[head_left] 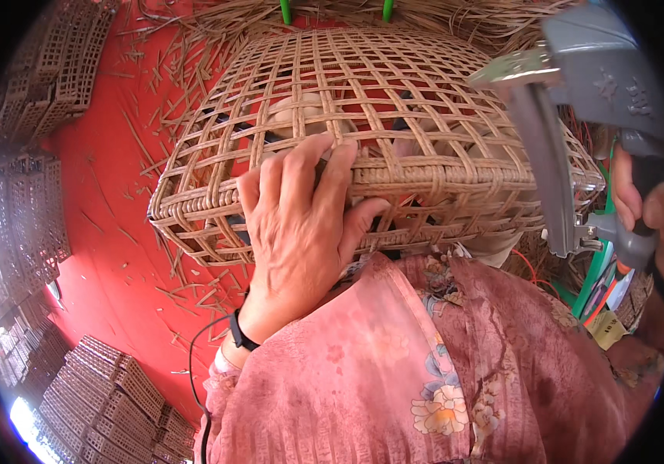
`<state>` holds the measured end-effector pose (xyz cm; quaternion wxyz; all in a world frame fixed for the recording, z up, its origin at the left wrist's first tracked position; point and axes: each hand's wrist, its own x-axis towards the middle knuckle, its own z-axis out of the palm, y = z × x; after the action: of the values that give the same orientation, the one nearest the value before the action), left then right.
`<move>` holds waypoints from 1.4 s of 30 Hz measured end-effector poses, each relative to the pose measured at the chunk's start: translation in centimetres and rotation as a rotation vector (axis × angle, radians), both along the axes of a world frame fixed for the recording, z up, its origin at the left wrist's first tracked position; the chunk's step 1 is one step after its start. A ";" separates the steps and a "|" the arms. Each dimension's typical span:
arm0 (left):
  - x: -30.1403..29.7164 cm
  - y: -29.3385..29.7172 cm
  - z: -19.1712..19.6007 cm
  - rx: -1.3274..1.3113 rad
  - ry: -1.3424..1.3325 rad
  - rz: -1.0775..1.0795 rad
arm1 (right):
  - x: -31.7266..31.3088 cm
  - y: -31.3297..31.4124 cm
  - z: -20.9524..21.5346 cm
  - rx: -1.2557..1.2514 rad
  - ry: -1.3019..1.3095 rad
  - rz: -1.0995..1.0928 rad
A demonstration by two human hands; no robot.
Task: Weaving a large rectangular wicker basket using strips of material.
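Note:
A light-brown open-weave basket (463,176) rests in front of me with its latticed side up, its thick braided edge facing me. Over that edge lie the fingers of my left hand (289,209), with the thumb below, gripping the basket. My right hand (645,193), partly cut off by the dark rim of the picture, is wrapped round the handle of a grey staple gun (591,58). The gun's metal nose and long magazine stand above the basket's right part; contact between nose and weave cannot be made out.
Stacks of woven baskets (104,394) stand on the red floor (108,255) to my left. Loose strips of cane (181,77) lie scattered around. Two green legs (286,11) rise at the far edge. By my right side is a green frame (591,282) with small tools.

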<state>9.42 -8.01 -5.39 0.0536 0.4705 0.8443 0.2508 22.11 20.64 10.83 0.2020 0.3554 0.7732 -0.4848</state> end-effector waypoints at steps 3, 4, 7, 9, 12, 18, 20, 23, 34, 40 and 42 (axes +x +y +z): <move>-0.4 1.5 1.1 -0.010 0.018 -0.144 | 7.5 -2.7 1.3 0.106 0.289 -0.353; -0.6 2.0 1.0 -0.014 0.013 -0.141 | 9.0 -2.9 0.7 0.140 0.386 -0.460; -1.5 1.5 -0.5 0.036 0.069 -0.151 | 13.7 -2.4 -3.5 0.132 0.618 -0.570; -1.2 2.5 -1.2 0.060 -0.047 -0.114 | 17.2 -1.8 -3.3 0.071 0.564 -0.613; -0.6 3.1 -0.9 0.075 -0.156 -0.073 | 21.9 -2.8 -3.3 0.071 0.674 -0.770; -0.4 0.8 -1.7 0.147 -0.088 -0.085 | 28.2 0.6 -9.0 0.117 0.726 -1.079; -0.4 1.0 -2.0 0.139 -0.071 -0.047 | 30.8 2.3 -10.8 0.230 0.693 -1.242; 0.3 1.2 -2.1 0.155 0.006 -0.037 | 33.7 5.3 -13.4 0.482 0.501 -1.330; -0.1 1.4 -2.0 0.114 0.046 -0.045 | 45.2 20.7 -21.4 0.960 0.370 -0.983; 0.1 1.4 -1.6 0.110 0.055 -0.028 | 46.0 26.0 -22.2 1.026 -0.520 -0.981; 0.1 1.4 -1.3 0.102 0.111 -0.033 | 46.7 27.4 -22.6 1.056 -0.584 -0.934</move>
<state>9.50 -6.63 -6.64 -0.0132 0.4997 0.8242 0.2661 68.81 48.00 -11.74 -0.0244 0.8088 0.5869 0.0279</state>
